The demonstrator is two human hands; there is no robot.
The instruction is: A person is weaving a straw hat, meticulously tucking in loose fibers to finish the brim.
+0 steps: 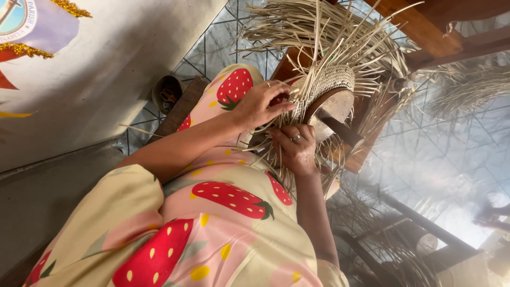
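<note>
Tiled floor (pixel 446 154) with dark grid lines runs beneath; a pale wall (pixel 106 69) stands alongside. Wooden furniture (pixel 425 32) flanks loose straw (pixel 467 85). A half-woven straw piece (pixel 329 79) sits on a rounded wooden mould (pixel 332 106) over the lap. Left hand (pixel 260 103) pinches strands; right hand (pixel 296 149), ringed, closes its grip on strands below.

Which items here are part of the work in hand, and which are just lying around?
In use:
- woven straw piece on a round wooden form
- loose straw strands fanning from it
- left hand and right hand, both working the strands

Lying about:
- small bowl holding scissors on the tiled floor
- separate straw bundle
</note>
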